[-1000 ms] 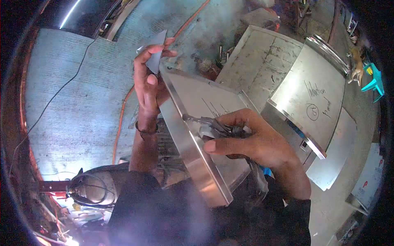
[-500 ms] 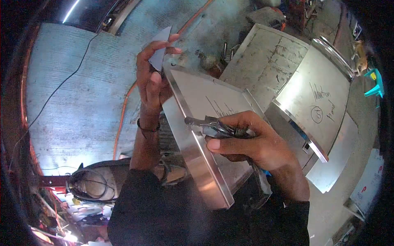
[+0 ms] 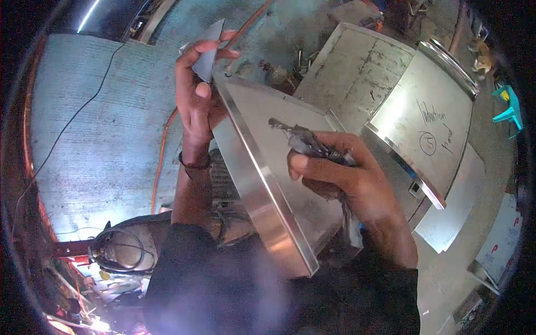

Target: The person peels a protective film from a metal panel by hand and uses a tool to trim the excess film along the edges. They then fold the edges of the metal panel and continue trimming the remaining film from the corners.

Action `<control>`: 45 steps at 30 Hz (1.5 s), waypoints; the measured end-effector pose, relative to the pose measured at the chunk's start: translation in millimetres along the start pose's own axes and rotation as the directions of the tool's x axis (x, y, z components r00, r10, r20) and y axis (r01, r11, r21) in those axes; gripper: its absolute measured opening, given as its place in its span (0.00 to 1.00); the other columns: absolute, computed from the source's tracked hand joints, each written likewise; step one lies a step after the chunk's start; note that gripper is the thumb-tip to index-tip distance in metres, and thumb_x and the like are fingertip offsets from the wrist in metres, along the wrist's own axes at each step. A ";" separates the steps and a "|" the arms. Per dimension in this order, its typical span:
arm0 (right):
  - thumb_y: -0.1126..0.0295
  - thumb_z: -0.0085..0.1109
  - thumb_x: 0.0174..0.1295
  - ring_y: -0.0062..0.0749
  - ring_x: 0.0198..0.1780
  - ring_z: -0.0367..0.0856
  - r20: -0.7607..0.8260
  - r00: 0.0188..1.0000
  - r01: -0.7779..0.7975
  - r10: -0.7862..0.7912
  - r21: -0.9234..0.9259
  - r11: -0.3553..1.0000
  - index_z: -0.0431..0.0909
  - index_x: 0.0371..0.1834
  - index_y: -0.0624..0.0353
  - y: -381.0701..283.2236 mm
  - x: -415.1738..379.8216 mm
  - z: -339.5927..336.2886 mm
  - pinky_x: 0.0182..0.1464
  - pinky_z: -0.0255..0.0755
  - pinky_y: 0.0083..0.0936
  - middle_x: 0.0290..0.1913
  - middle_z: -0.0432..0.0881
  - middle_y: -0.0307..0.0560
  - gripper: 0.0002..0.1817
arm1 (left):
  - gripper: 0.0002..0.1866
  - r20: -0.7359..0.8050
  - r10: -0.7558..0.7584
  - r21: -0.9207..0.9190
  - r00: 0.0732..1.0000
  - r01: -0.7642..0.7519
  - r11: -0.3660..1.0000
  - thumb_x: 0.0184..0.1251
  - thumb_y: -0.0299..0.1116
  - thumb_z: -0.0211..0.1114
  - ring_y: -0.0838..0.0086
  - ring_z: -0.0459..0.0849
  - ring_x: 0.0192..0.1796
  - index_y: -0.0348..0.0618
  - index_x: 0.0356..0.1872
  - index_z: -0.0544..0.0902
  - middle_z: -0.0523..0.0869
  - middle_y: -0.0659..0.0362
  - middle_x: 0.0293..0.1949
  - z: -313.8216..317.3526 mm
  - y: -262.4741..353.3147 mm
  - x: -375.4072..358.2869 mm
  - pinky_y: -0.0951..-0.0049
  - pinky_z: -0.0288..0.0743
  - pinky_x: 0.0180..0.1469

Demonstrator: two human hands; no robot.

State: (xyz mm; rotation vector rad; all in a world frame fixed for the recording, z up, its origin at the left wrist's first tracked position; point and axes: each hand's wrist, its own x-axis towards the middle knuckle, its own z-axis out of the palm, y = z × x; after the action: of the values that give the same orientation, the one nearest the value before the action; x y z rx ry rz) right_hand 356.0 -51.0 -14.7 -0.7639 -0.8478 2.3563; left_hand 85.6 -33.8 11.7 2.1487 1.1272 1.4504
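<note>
My left hand (image 3: 190, 109) is closed on a thin grey flat piece with a pointed top (image 3: 207, 58), held upright between thumb and fingers near the upper corner of a metal panel. That metal panel (image 3: 262, 103) has folded, shiny edges and lies slanted in front of me. My right hand (image 3: 357, 181) grips a welding torch (image 3: 307, 142) wrapped in black tape, above the panel's face. The torch's narrow tip points to the upper left, and a dark wrapped cable (image 3: 350, 223) hangs below the hand.
A second folded metal panel (image 3: 416, 106) with black handwriting lies at the right on a larger sheet (image 3: 357, 70). A worn shoe (image 3: 125, 248) shows at lower left. An orange hose (image 3: 162, 162) and a thin black cable (image 3: 84, 120) run across the floor. A turquoise stool (image 3: 507, 109) stands far right.
My right hand has lifted the torch up and away from the panel's near edge. My left hand has shifted slightly left and up in view with the grey piece.
</note>
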 end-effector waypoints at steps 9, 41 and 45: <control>0.54 0.76 0.57 0.29 0.45 0.81 0.032 0.999 0.021 -0.010 -0.334 0.942 0.82 0.51 0.66 -7.9 -34.3 -24.0 0.50 0.75 0.26 0.39 0.84 0.45 0.28 | 0.36 -0.010 0.038 0.057 0.999 -0.038 0.998 0.72 0.60 0.57 0.55 0.77 0.62 0.36 0.63 0.68 0.74 0.41 0.61 -2.1 1.4 -2.8 0.53 0.71 0.63; 0.53 0.68 0.57 0.43 0.48 0.79 -0.351 0.839 -0.291 0.415 0.354 0.889 0.76 0.55 0.63 151.1 22.5 -94.6 0.53 0.74 0.39 0.48 0.80 0.53 0.30 | 0.27 0.304 0.371 0.532 0.878 -0.479 0.698 0.64 0.57 0.63 0.56 0.87 0.34 0.37 0.30 0.84 0.84 0.56 0.25 -63.2 25.0 41.1 0.49 0.77 0.57; 0.53 0.65 0.61 0.41 0.43 0.81 -0.378 0.886 -0.140 0.270 0.337 0.931 0.75 0.56 0.63 119.5 74.0 -85.3 0.49 0.77 0.38 0.44 0.81 0.52 0.28 | 0.20 0.390 0.404 0.587 0.827 -0.562 0.583 0.56 0.48 0.69 0.55 0.87 0.35 0.36 0.31 0.84 0.84 0.55 0.28 -69.7 10.2 66.8 0.50 0.77 0.57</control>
State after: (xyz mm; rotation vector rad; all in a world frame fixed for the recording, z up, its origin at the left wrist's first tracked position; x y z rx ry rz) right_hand 326.6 -50.9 -176.5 -1.2167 -0.2237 2.2929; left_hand 40.1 -1.7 91.2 3.2756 1.1539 0.9857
